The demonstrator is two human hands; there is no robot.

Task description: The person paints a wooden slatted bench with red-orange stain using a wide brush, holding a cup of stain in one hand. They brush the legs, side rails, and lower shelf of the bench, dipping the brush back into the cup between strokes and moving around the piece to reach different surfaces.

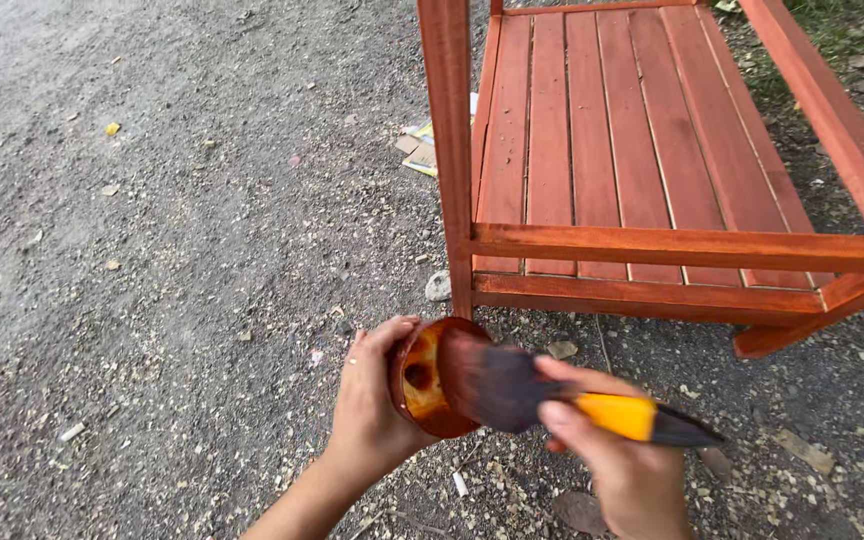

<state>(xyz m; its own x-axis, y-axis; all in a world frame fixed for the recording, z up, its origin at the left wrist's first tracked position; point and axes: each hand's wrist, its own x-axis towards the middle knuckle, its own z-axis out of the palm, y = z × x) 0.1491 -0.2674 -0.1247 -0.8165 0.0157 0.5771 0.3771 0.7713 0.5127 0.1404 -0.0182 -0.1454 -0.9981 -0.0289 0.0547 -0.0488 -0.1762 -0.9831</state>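
Gravel ground (152, 250) fills the left. My left hand (372, 400) is wrapped around a small round tin (422, 385), tilted mouth toward the brush, so the bristles can get in; stain coats the inside, level hard to judge. My right hand (617, 450) is pinched closed on the yellow-handled brush (552, 395), dark bristles touching the tin's rim. Beyond stands a red-stained slatted wooden frame (642, 240), top and right end cut off; paper scraps (417, 150) lie partly hidden behind its post.
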